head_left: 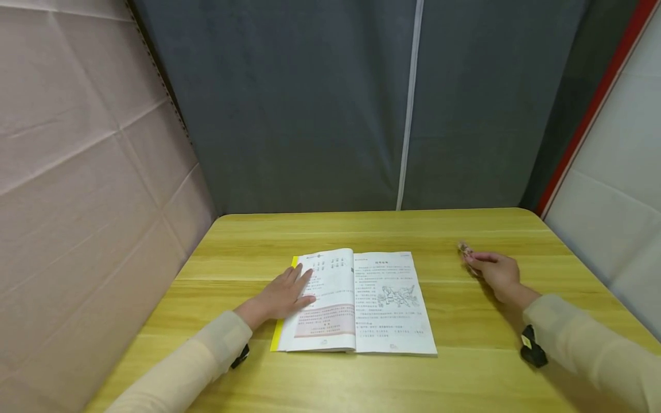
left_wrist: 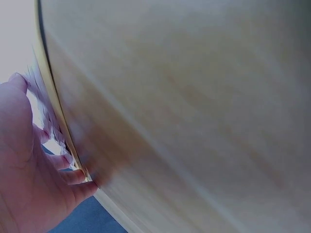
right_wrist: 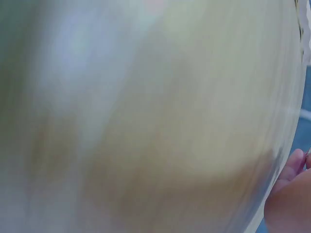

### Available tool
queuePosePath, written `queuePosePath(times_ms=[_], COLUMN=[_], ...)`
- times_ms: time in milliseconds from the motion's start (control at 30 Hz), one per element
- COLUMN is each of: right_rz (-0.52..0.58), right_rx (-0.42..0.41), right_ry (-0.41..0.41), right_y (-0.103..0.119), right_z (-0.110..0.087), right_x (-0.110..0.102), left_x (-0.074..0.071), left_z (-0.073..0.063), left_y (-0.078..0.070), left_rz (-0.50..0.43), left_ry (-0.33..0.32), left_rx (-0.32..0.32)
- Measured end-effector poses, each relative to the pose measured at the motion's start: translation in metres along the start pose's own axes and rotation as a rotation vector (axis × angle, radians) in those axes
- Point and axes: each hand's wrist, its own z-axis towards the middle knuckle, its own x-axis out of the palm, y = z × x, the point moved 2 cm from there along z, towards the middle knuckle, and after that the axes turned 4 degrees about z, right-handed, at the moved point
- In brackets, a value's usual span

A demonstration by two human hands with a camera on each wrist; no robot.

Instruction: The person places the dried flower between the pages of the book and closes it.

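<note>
An open book (head_left: pixel 382 332) lies on the wooden table, printed text on both pages and a line drawing on the right one. My left hand (head_left: pixel 289 292) rests on the left page with its fingers spread; the left wrist view shows that hand (left_wrist: pixel 34 165) at the book's edge. To the right of the book, my right hand (head_left: pixel 498 272) pinches a small pinkish, shiny thing (head_left: pixel 464 249), too small to name. Only part of the right hand (right_wrist: pixel 291 194) appears at the edge of the right wrist view, where the pinched thing is barely visible.
The wooden table (head_left: pixel 330 232) has rounded far corners. A dark grey curtain (head_left: pixel 299 115) hangs behind it, with pale cloth walls at the left (head_left: pixel 93 172) and right (head_left: pixel 619 189). A black band (head_left: pixel 533 347) sits at my right wrist.
</note>
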Motion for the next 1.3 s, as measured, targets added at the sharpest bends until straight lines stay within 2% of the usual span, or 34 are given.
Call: queuePosePath(times_ms=[167, 267, 567, 767, 967, 1300], right_rz=[0.046, 0.097, 0.152, 0.082, 0.068, -0.062], right_rx=[-0.001, 0.013, 0.039, 0.056, 0.065, 0.025], right_ry=[0.034, 0.077, 0.19, 0.218, 0.237, 0.285], right_y=[0.008, 0.011, 0.027, 0.036, 0.043, 0.044], right_z=[-0.007, -0.013, -0.037, -0.054, -0.07, -0.086], right_x=[0.02, 0.034, 0.08, 0.104, 0.126, 0.153], left_x=[0.0, 0.001, 0.001, 0.001, 0.001, 0.0], left_z=[-0.001, 0.0, -0.002, -0.003, -0.003, -0.001], left_y=[0.001, 0.002, 0.002, 0.001, 0.0, -0.002], left_rz=[0.0, 0.008, 0.007, 0.017, 0.028, 0.011], left_ry=[0.001, -0.009, -0.005, 0.004, -0.01, -0.002], left_rx=[-0.004, 0.003, 0.011, 0.007, 0.02, 0.017])
